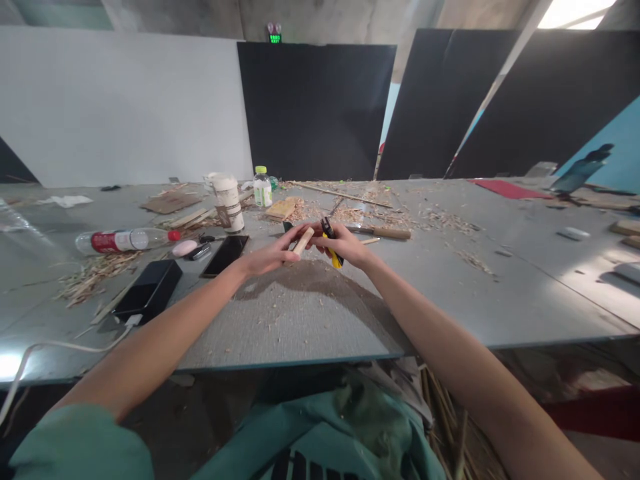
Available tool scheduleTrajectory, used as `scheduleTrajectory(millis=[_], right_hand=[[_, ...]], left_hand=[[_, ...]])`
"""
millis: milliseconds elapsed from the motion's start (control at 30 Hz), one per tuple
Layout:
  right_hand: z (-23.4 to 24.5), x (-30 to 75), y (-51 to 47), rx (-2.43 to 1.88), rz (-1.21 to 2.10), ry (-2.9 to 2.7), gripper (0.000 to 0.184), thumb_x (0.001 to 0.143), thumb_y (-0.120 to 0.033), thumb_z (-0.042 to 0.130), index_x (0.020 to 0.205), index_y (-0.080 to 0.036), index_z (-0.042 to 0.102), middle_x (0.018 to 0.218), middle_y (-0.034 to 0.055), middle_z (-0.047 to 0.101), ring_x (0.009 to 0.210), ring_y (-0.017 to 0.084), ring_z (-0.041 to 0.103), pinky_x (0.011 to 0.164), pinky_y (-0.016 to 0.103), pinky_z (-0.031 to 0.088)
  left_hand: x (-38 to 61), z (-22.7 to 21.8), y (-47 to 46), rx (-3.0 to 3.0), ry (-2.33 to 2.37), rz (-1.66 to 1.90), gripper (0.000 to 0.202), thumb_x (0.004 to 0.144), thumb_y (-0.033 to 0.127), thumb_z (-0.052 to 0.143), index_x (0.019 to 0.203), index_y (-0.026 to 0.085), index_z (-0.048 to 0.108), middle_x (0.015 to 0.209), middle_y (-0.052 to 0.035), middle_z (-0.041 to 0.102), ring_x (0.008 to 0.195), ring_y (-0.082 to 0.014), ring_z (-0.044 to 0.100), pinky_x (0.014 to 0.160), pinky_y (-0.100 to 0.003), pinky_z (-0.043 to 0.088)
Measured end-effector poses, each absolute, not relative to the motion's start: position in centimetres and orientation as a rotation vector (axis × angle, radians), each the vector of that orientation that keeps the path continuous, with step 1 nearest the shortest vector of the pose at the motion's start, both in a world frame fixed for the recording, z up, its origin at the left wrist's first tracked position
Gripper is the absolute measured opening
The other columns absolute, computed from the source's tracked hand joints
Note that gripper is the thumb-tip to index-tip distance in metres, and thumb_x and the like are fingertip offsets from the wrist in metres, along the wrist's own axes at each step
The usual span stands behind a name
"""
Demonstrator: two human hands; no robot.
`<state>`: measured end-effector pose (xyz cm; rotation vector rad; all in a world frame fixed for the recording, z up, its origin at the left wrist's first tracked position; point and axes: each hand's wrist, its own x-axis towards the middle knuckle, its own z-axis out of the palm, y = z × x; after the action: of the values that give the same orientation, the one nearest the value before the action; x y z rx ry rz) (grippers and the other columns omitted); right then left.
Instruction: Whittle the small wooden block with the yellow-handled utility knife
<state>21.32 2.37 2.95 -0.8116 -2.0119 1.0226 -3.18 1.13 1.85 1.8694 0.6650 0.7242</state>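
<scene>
My left hand (273, 254) is closed around a short pale wooden dowel (303, 241), which sticks out past the fingers toward the right. Close beside it, my right hand (346, 245) grips a yellow and black utility knife (332, 244), its black head next to the dowel's end. Both hands hover over the grey table (310, 320), above a patch littered with fine wood shavings.
Left of my hands lie a black phone (226, 255), a black power bank (149, 289) with a white cable, a pink case and a plastic bottle (125, 239) on its side. Behind stand a paper cup (228, 201) and a small bottle (262, 187). A wooden-handled tool (385, 232) and shavings lie beyond.
</scene>
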Motion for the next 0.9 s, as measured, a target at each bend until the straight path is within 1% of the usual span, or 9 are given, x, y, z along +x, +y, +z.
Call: scheduleTrajectory(millis=[100,167,233,333,433,533,667,833,900], right_hand=[[2.7,21.3,2.5,-0.783,1.015,-2.009,0.035,0.093,-0.047,0.070,0.116,-0.020,0.073,0.080,0.0008,0.065,0.061,0.012,0.054,0.055,0.027,0.044],[2.6,21.1,2.6,-0.765,0.997,-1.992,0.041,0.093,-0.048,0.069,0.125,-0.021,0.070,0.085,0.0022,0.069,0.062,0.013,0.054,0.057,0.027,0.045],[2.5,20.9,2.8,-0.767,0.936,-1.985,0.042,0.093,-0.049,0.068,0.125,-0.021,0.070,0.087,0.0031,0.071,0.061,0.013,0.054,0.059,0.027,0.044],[2.5,20.7,3.1,-0.827,0.676,-2.039,0.032,0.094,-0.049,0.065,0.103,-0.020,0.073,0.078,0.0023,0.069,0.064,0.014,0.054,0.062,0.028,0.040],[2.6,20.7,3.1,-0.969,0.328,-2.100,0.033,0.096,-0.049,0.061,0.079,-0.020,0.066,0.068,0.0005,0.060,0.065,0.015,0.050,0.063,0.028,0.032],[2.6,20.7,2.7,-1.054,0.089,-2.143,0.031,0.097,-0.045,0.057,0.076,-0.021,0.058,0.068,0.0003,0.056,0.063,0.015,0.044,0.062,0.029,0.026],[2.9,20.7,1.8,-0.990,-0.124,-2.246,0.025,0.100,-0.043,0.049,0.092,-0.021,0.059,0.084,0.0052,0.062,0.070,0.017,0.046,0.063,0.031,0.025],[3.3,20.4,1.1,-0.940,-0.238,-2.290,0.045,0.111,-0.041,0.026,0.089,-0.020,0.060,0.084,0.0075,0.063,0.071,0.019,0.047,0.063,0.034,0.022],[3.3,20.1,0.9,-1.012,-0.289,-2.254,0.051,0.113,-0.041,0.024,0.085,-0.019,0.061,0.082,0.0080,0.064,0.070,0.018,0.048,0.062,0.035,0.020]], left_hand=[[-2.9,1.9,1.1,1.787,0.700,0.706,0.093,0.081,0.032,0.067,0.166,0.041,0.032,0.174,-0.0087,0.028,0.141,-0.0344,0.048,0.102,-0.043,0.050],[-2.5,1.9,1.1,1.797,0.742,0.766,0.092,0.080,0.033,0.070,0.165,0.038,0.036,0.168,-0.0112,0.038,0.140,-0.0360,0.049,0.103,-0.044,0.049],[-2.0,1.9,0.9,1.823,0.829,0.877,0.079,0.080,0.034,0.069,0.156,0.034,0.047,0.151,-0.0118,0.054,0.133,-0.0353,0.053,0.102,-0.046,0.049],[-1.2,2.2,0.3,1.896,1.006,1.079,0.038,0.083,0.035,0.067,0.119,0.026,0.065,0.121,-0.0090,0.064,0.118,-0.0317,0.058,0.099,-0.045,0.049],[-0.8,2.7,-0.4,2.017,1.078,1.149,0.014,0.085,0.033,0.066,0.088,0.022,0.058,0.101,-0.0054,0.059,0.101,-0.0266,0.057,0.093,-0.041,0.047],[-0.5,3.1,-0.9,2.068,1.091,1.145,0.021,0.089,0.033,0.065,0.081,0.022,0.049,0.089,-0.0027,0.054,0.087,-0.0223,0.053,0.082,-0.037,0.044],[-0.4,3.1,-1.1,2.082,1.152,1.151,0.039,0.084,0.042,0.077,0.081,0.023,0.044,0.080,0.0005,0.047,0.074,-0.0178,0.047,0.070,-0.033,0.036],[-0.4,2.9,-0.9,1.994,1.104,1.123,0.046,0.085,0.054,0.078,0.085,0.023,0.044,0.074,0.0031,0.045,0.064,-0.0143,0.045,0.063,-0.031,0.033],[-0.4,2.9,-0.9,1.963,1.104,1.127,0.048,0.085,0.056,0.078,0.083,0.023,0.043,0.070,0.0041,0.043,0.061,-0.0136,0.045,0.062,-0.030,0.033]])
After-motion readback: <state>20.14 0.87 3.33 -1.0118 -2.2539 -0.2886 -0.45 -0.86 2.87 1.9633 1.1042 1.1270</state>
